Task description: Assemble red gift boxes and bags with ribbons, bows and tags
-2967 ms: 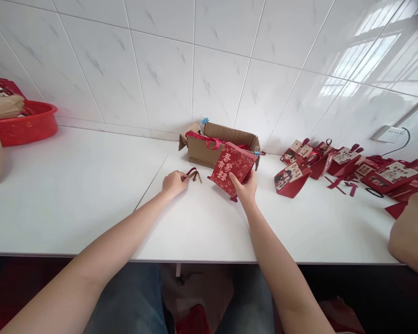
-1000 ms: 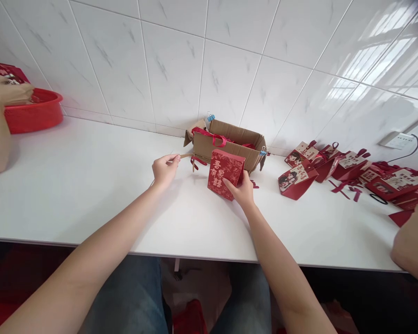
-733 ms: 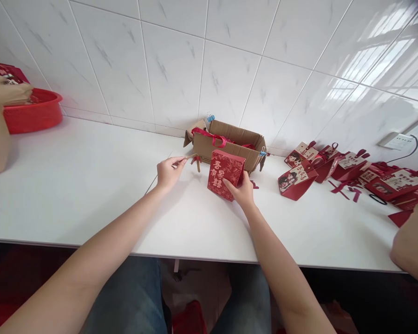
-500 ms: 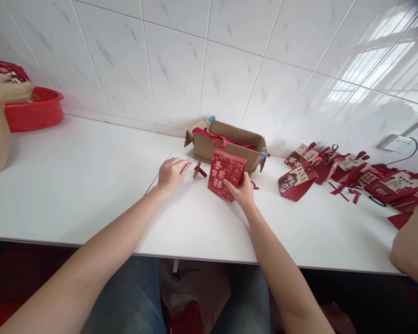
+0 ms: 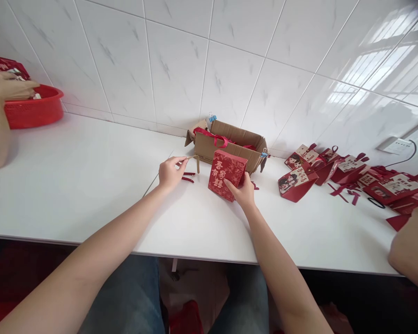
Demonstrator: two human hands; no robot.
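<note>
My right hand (image 5: 243, 189) grips a red gift box (image 5: 227, 175) with light printed characters on its front, thumb on the face and the other fingers hidden behind. Between the pinched fingertips of my left hand (image 5: 172, 173) is a narrow gold-coloured strip (image 5: 198, 163), bent so that its free end hangs down. Just below that hand, thin dark red strips (image 5: 188, 177) show near the white tabletop; whether they join the gold one I cannot tell. Behind the gift box stands an open cardboard box (image 5: 209, 147) with red ribbons (image 5: 220, 141) in it and over its edge.
Blue binder clips (image 5: 212, 118) sit on the cardboard box. To the right are several red gift boxes (image 5: 297, 183), loose ribbon pieces and a black ring (image 5: 376, 202). A red basin (image 5: 35, 111) stands far left beside another person's hand (image 5: 10, 86). Someone's arm (image 5: 413, 246) reaches in at right.
My left hand now has the gold strip raised in its fingers; before, a gold and red piece lay crossed beside it. My right hand and the red gift box have hardly moved.
</note>
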